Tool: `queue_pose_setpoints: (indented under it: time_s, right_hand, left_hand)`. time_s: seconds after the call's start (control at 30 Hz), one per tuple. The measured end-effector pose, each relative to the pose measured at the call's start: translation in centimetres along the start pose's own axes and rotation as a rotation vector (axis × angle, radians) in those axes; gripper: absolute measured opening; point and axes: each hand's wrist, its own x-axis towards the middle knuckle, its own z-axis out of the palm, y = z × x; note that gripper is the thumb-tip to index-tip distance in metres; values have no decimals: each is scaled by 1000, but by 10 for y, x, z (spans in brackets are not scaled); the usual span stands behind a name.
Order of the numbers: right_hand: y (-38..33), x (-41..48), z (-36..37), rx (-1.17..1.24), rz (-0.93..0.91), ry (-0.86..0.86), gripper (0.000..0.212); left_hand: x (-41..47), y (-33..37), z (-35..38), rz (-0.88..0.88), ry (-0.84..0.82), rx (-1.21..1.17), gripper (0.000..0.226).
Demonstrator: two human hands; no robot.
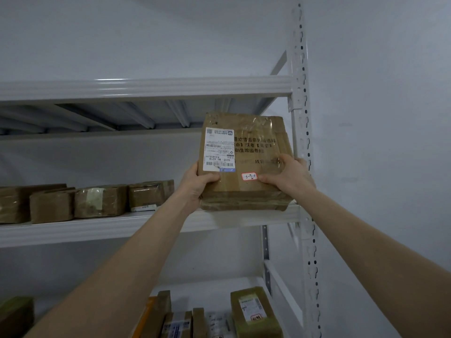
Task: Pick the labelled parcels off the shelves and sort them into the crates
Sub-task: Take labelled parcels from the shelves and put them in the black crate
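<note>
A brown cardboard parcel (253, 147), wrapped in clear tape, is tipped up at the right end of the middle shelf (136, 226). It bears a white shipping label with barcodes and a small red-edged sticker near its lower edge. My left hand (197, 185) grips its lower left corner, thumb on the front face. My right hand (289, 175) holds its lower right side, thumb beside the sticker. The parcel's bottom edge rests at the shelf's front lip. No crates are in view.
Several taped brown parcels (97, 201) lie in a row on the middle shelf to the left. More parcels (253, 311) stand on the lower shelf. A white perforated upright (303, 167) stands just right of the held parcel, and an upper shelf (146, 87) runs above it.
</note>
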Motion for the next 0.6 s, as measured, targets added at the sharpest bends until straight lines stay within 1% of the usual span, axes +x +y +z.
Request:
queue_pose_setpoints:
  time_s: [0.13,0.2,0.27,0.3,0.37,0.43,0.47,0.53,0.57,0.6]
  right_hand:
    - [-2,5,0,-166,-18,-58,72]
    - [-4,6,-1,-318,-59,-87,75]
    - [-11,2,-2,-464,-189,-146,82]
    - [-14,1,-2,-487,-254,-197,83]
    - [-17,-2,3,-513,-330,-269,79]
    - [-16,-3,9,-553,-363,-247,71]
    - [-15,-4,11,-565,-370,-229,68]
    - [-15,-3,13,-581,-374,-205,64]
    - [-15,-2,14,-586,-378,-196,62]
    - [-17,-1,14,-587,-387,-183,59]
  left_hand:
    - [7,-2,5,13,44,31,42]
    - [13,-2,6,54,65,89,47]
    - [19,-2,7,133,52,199,53]
    - [20,-4,7,174,23,264,55]
    - [19,-10,10,218,-24,404,52]
    - [18,-15,11,273,-25,644,51]
    - [17,-15,11,329,-25,845,56]
    - [12,-12,10,479,-49,1290,73]
    - [7,-9,10,520,-72,1452,81]
    - [6,-8,10,537,-88,1559,86]
